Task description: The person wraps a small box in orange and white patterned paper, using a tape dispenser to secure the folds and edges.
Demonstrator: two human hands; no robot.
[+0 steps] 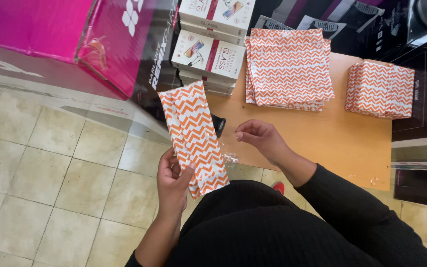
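Note:
My left hand (172,184) grips the lower end of a flat orange-and-white zigzag mailer bag (192,134), held upright and tilted over the floor beside a small wooden table (332,141). My right hand (261,138) hovers just right of the bag above the table edge, fingers curled together, perhaps pinching a thin clear strip; I cannot make it out.
A stack of flat zigzag bags (287,69) lies at the table's far side, a pile of folded ones (379,89) to the right. White product boxes (208,57) are stacked at the left corner beside a large magenta carton (75,34). Scraps (231,157) lie at the table edge. Tiled floor on the left.

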